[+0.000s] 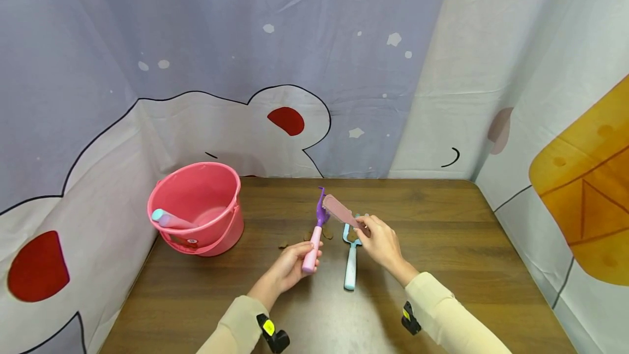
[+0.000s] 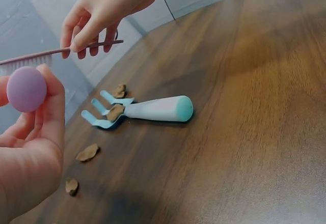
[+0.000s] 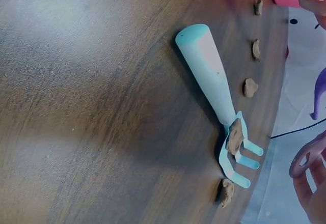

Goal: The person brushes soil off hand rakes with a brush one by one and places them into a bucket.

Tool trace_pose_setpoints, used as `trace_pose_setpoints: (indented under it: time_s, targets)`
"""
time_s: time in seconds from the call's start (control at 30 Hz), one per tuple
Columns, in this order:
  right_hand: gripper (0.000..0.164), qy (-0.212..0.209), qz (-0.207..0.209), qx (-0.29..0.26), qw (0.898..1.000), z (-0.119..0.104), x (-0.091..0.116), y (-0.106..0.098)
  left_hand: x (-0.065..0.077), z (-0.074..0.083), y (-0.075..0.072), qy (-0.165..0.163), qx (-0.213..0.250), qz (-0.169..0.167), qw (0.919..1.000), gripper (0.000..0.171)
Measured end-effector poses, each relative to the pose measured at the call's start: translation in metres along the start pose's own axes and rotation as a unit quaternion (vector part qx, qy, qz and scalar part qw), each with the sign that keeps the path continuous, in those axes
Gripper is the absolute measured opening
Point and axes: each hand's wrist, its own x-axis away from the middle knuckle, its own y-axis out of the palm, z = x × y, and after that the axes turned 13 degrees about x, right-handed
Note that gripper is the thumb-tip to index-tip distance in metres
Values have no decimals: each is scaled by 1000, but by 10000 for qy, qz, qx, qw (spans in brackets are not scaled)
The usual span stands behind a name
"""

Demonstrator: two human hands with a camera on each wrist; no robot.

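My left hand [image 1: 290, 266] grips the pink handle of a small purple-headed garden rake [image 1: 321, 216], its head pointing up and away. In my right hand [image 1: 382, 242] is a dusty pink brush [image 1: 342, 212], pinched near its handle end. The brush's bristles [image 2: 38, 61] face the rake's head in the head view; whether they touch it I cannot tell. Below the right hand a light-blue three-pronged hand fork [image 1: 350, 261] lies on the table, handle toward me. One brown clump [image 3: 235, 136] sits on its head and another [image 3: 225, 192] lies beside the prongs.
At the left stands a pink bucket [image 1: 230, 236] with a pink-and-blue handle [image 1: 174, 220] leaning inside it. Several brown clumps [image 2: 87, 152] are scattered on the wooden table [image 1: 432, 223] left of the fork. Printed cloth [image 1: 221, 135] hangs behind the table's back edge.
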Motion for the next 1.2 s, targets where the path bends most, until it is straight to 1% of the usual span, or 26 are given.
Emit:
trace_pose_setpoints:
  time_s: [0.2, 0.43, 0.6, 0.7, 0.87, 1.03, 1.2]
  targets:
    - [24, -166, -112, -197, 9996, -7, -3, -1, 1, 1, 2, -80, 318, -224, 9992, 40]
    - [25, -348, -102, -340, 9988, -11, -3, 0, 2, 1, 2, -202, 530, -282, 9980, 33]
    - [24, -496, -183, -347, 9980, -13, -3, 0, 4, 1, 1, -310, 687, -603, 9953, 29]
    - [25, -551, -111, -342, 9978, -12, -4, 0, 5, 2, 1, -345, 753, -716, 9940, 28]
    - [26, -512, 55, -327, 9981, -10, -4, 0, 6, 2, 1, -418, 751, -702, 9938, 30]
    - [24, -409, -2, -442, 9982, -7, -4, 1, 8, 1, 0, -494, 788, -785, 9926, 30]
    - [24, -365, 39, -369, 9986, -4, -4, 3, 9, 0, 0, -511, 796, -923, 9912, 27]
